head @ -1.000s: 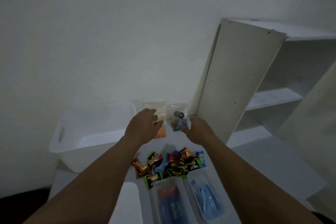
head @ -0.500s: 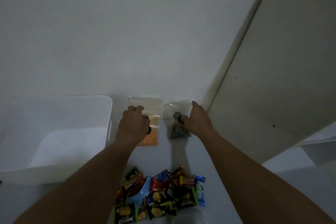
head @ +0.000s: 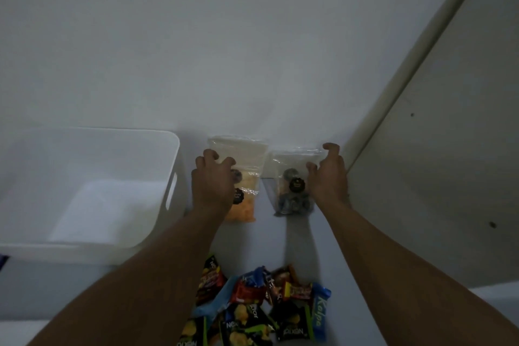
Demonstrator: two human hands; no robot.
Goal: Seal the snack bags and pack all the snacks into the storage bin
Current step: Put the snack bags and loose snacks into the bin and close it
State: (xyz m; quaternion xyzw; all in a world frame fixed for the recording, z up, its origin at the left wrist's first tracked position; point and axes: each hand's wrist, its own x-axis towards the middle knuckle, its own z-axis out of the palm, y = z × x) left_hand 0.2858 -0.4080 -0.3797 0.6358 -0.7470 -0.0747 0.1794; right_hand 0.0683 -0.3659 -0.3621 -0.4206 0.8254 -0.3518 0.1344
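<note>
Two clear zip bags lean against the white wall. The left bag (head: 247, 191) holds orange snacks; my left hand (head: 214, 182) lies over its left side, fingers curled on the plastic. The right bag (head: 292, 191) holds dark round cookies; my right hand (head: 328, 177) sits at its right edge, fingers bent and apart near the top. Whether either hand grips its bag is unclear. A white storage bin (head: 171, 177) stands empty to the left. A heap of small wrapped snacks (head: 261, 306) lies on the table near me.
A white cabinet panel (head: 438, 149) rises close on the right, just beside my right hand. The white wall stands directly behind the bags. The bin has a cut-out handle (head: 172, 191) on the side facing the bags.
The view has moved closer and tilted down. Both hands have slid up the bags toward their tops, and the two containers near me have left the frame.
</note>
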